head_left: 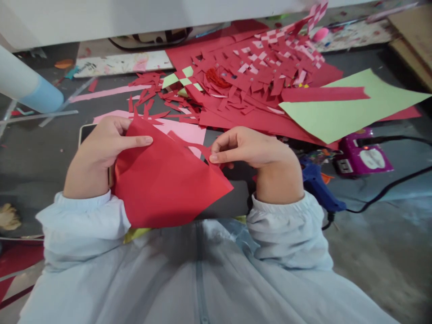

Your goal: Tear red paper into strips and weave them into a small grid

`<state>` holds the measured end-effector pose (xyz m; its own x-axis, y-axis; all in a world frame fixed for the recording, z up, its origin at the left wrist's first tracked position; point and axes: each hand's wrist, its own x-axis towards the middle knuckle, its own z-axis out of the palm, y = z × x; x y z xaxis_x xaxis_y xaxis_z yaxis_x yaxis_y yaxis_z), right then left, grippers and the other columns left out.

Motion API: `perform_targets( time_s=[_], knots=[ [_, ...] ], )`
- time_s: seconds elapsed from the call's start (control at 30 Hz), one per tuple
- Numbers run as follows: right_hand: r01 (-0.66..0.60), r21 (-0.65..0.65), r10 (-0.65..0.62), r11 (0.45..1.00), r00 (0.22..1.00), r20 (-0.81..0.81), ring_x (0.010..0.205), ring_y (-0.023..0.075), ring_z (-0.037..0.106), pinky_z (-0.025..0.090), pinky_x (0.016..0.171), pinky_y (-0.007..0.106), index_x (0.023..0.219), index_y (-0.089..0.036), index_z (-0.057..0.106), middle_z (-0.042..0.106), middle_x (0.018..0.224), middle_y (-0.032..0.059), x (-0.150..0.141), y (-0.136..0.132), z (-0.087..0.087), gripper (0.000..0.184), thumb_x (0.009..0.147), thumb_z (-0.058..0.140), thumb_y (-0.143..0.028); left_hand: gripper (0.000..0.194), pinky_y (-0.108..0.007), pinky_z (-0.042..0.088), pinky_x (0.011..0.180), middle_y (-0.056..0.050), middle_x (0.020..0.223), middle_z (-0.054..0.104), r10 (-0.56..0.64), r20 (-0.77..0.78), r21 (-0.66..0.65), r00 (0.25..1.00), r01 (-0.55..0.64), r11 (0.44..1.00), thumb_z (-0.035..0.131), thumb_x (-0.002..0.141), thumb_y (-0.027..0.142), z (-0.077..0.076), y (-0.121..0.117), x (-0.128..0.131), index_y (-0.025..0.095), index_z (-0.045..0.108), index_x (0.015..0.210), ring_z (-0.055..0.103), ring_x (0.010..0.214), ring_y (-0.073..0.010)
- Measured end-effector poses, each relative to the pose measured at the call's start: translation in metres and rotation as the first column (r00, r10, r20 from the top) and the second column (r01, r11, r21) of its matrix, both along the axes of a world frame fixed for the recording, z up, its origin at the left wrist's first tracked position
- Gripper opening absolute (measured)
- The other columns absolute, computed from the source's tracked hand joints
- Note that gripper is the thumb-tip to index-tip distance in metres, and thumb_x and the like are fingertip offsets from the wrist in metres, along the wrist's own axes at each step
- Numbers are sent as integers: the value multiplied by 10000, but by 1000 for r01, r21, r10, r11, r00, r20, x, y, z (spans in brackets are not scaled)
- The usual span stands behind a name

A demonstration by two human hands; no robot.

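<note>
A sheet of red paper [165,184] is held up in front of me, its lower edge close to my body. My left hand [110,146] grips its upper left corner, thumb on top and fingers curled behind. At the upper right edge, my right hand [241,150] pinches the paper between thumb and fingertips. A narrow red strip [184,140] runs along that edge to my right fingers, with a gap beside it; whether it is fully separate I cannot tell. Behind the sheet lies pink paper [189,130] on the dark tabletop [30,166].
Red paper scraps [148,96] and woven red-and-pink pieces [263,58] are heaped at the back. Right of them lies a light green sheet [330,114]. A blue glue gun [319,186] and purple power box [362,155] with cables sit right. A white-and-blue bottle [37,85] stands left.
</note>
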<state>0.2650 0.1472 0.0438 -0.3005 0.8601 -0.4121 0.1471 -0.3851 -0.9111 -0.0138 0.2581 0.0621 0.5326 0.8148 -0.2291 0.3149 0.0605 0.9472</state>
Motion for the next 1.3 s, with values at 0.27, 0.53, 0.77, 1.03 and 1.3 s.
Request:
perform_targets(
  time_s=[0.27, 0.53, 0.77, 1.03, 1.3],
  knots=[
    [-38, 29, 37, 999, 999, 24, 487, 81, 509, 401, 467, 235, 601, -192, 739, 631, 551, -14, 2, -1, 0, 292, 584, 908, -430, 220, -284, 626, 698, -45, 865, 804, 6, -2, 3, 1000, -6, 1000, 918, 602, 277, -2, 2, -1, 174, 801, 757, 730, 733, -171],
    [-121, 45, 117, 992, 990, 74, 485, 73, 493, 360, 471, 225, 590, -200, 724, 611, 532, -29, 7, -1, 0, 296, 614, 892, -443, 227, -291, 622, 683, -43, 861, 805, 12, -16, -6, 1000, -12, 1000, 926, 595, 292, -2, 2, -2, 182, 807, 754, 729, 719, -178],
    [-106, 33, 103, 994, 992, 70, 522, 87, 515, 415, 510, 236, 610, -208, 733, 633, 561, -24, 9, -1, 1, 251, 634, 863, -422, 219, -242, 599, 625, -28, 810, 796, 23, 12, -26, 1000, -23, 999, 927, 581, 257, -1, 0, 1, 174, 807, 745, 713, 674, -150],
    [-140, 30, 134, 990, 981, 138, 568, 97, 529, 434, 552, 252, 660, -201, 734, 660, 634, -16, 13, -2, 4, 285, 642, 840, -465, 169, -203, 592, 596, -8, 776, 790, 39, 11, -16, 999, -38, 999, 890, 604, 205, -1, -1, 1, 172, 810, 749, 709, 650, -126],
    [-240, 45, 228, 970, 956, 185, 549, 101, 520, 382, 531, 256, 602, -201, 703, 627, 571, -19, 16, -4, 4, 298, 668, 826, -464, 158, -204, 590, 604, -7, 793, 795, 35, 13, -15, 999, -34, 999, 873, 617, 193, 1, -2, 2, 173, 810, 760, 718, 670, -131]
  ],
)
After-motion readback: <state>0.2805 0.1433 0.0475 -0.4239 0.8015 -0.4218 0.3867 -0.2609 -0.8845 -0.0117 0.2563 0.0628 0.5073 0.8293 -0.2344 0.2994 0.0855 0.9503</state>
